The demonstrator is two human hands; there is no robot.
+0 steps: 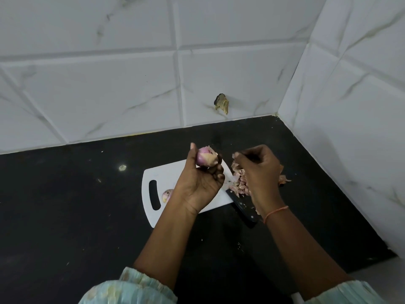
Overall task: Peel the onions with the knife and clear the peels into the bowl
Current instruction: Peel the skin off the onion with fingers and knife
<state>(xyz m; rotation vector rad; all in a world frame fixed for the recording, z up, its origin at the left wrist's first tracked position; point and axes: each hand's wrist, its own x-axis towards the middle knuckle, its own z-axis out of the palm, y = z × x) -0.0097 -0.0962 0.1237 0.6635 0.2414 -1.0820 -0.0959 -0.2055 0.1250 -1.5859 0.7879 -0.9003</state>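
My left hand (200, 183) holds a small pink onion (206, 159) up above the white cutting board (166, 176); part of its papery skin is off. My right hand (259, 172), just to the right, is pinched shut on a strip of peel (235, 155). Under that hand lies a pile of peels (240, 184) at the board's right edge. A black-handled knife (243, 208) rests on the counter by the board's right corner, its blade partly covered by peels. A second onion (167, 195) lies on the board near the handle slot. No bowl is in view.
The board sits on a black counter (76, 216) in a corner of white tiled walls. A dark scrap (221, 103) sticks to the back wall tile. Small peel bits lie scattered on the counter near the front.
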